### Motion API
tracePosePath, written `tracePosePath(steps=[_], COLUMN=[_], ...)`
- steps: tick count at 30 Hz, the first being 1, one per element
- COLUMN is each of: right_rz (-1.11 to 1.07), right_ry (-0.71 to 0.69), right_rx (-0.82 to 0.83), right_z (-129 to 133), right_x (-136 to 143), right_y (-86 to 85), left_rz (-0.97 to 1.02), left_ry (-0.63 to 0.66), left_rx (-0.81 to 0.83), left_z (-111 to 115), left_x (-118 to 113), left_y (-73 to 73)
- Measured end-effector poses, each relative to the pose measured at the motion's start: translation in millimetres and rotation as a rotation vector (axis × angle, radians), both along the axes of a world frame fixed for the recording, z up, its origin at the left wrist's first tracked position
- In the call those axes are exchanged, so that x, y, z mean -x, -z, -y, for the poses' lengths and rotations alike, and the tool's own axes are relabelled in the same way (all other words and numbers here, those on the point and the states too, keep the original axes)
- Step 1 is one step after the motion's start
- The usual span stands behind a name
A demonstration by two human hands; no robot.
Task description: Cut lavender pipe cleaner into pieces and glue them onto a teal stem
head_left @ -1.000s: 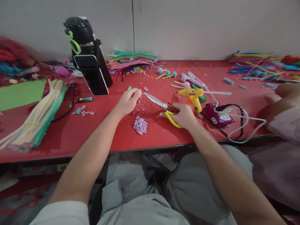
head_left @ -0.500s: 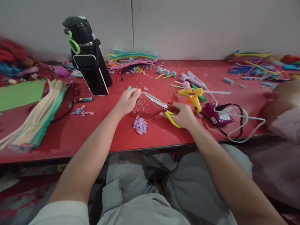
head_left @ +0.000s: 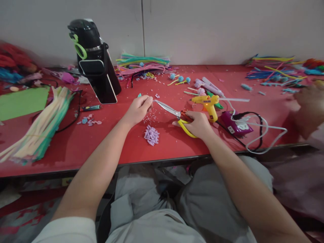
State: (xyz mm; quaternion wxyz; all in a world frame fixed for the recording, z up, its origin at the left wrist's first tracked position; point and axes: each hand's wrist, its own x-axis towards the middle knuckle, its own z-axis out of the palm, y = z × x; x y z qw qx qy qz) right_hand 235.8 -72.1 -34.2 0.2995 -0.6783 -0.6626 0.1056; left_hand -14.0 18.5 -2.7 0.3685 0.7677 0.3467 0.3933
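My left hand (head_left: 140, 107) is closed in a pinch over the table, with a tiny pale purple bit of pipe cleaner (head_left: 153, 100) just showing at the fingertips. A teal tip (head_left: 139, 95) shows behind its knuckles. My right hand (head_left: 199, 125) grips a pair of scissors (head_left: 168, 108) by the yellow and red handles. The blades point left, their tips right by my left fingertips. Below the hands lies a heap of short purple pipe cleaner pieces (head_left: 151, 135), and fine trimmings (head_left: 150, 118) are scattered above it.
A yellow glue gun (head_left: 209, 104) and purple power socket (head_left: 236, 124) with cables sit to the right. At left stand a black bottle (head_left: 88, 44) with a phone (head_left: 102, 87) against it and a pipe cleaner bundle (head_left: 48, 125). A co-worker's arm (head_left: 310, 108) is at far right.
My hands and the scissors stay almost in place, the blade tips a touch nearer my left fingers. The co-worker's arm at far right has shifted.
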Motion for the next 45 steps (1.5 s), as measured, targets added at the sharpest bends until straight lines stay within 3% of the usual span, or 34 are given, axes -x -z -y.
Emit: tracePosePath(steps=[24, 45], right_rz=[-0.001, -0.027], right_ry=[-0.005, 0.009], right_rx=[-0.010, 0.020], right_z=[-1.8, 1.9], right_x=[-2.1, 2.0], right_y=[3.2, -4.6], left_rz=[0.012, 0.012], left_ry=[0.003, 0.010], left_rx=[0.007, -0.001], left_z=[-2.7, -0.5], left_x=[2.1, 1.7], left_y=[3.2, -0.9])
